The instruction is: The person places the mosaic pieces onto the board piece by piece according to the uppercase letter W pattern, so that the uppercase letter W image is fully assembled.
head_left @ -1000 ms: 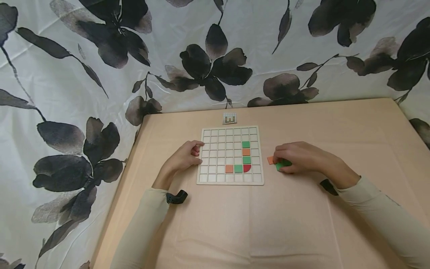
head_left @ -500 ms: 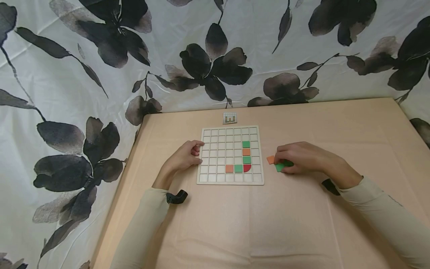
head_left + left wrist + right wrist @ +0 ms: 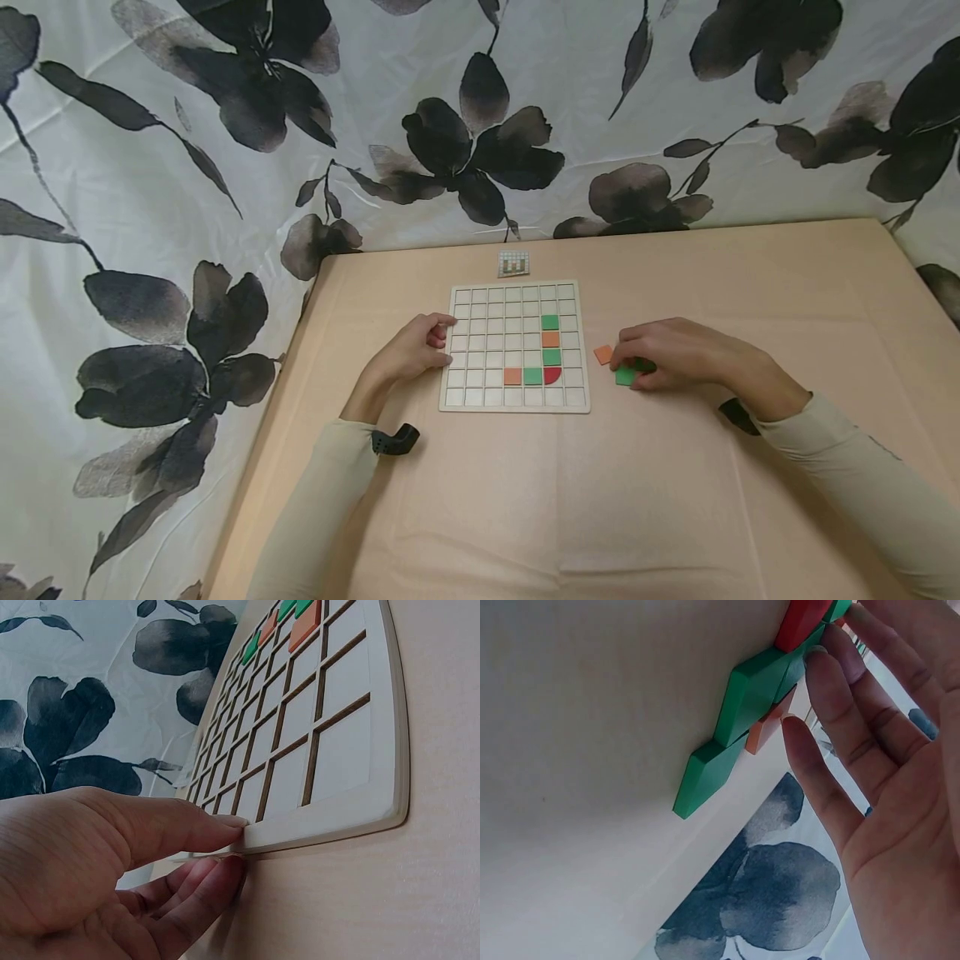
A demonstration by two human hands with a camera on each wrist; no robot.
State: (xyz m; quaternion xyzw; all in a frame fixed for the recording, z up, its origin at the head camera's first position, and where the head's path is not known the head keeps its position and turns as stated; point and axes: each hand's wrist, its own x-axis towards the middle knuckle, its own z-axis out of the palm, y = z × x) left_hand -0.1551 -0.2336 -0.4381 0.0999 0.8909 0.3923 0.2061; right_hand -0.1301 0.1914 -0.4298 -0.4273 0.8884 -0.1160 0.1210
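My left hand (image 3: 405, 354) holds the left edge of a white grid board (image 3: 476, 406); in the left wrist view the thumb of this hand (image 3: 97, 862) rests on the board's rim (image 3: 322, 830), the other fingers curled beside it. On the grid lie green, orange and red tiles, among them a red one with a rounded corner (image 3: 552, 375). Right of the board, my right hand (image 3: 675, 354) covers part of some loose tiles, its fingers touching them. A green tile (image 3: 625, 377) shows under it. The right wrist view has fingers (image 3: 829, 697) spread beside green tiles (image 3: 750, 694) and a red tile (image 3: 802, 622).
A loose orange tile (image 3: 603, 355) lies between the board and my right hand. Behind the board is a small card (image 3: 513, 263) with a grid picture. The light wooden table (image 3: 480, 500) meets a floral cloth (image 3: 420, 50) at its back and left.
My right hand has shifted slightly right, and the loose orange tile sits slightly farther left, apart from the green one. My left hand and the board have stayed in place.
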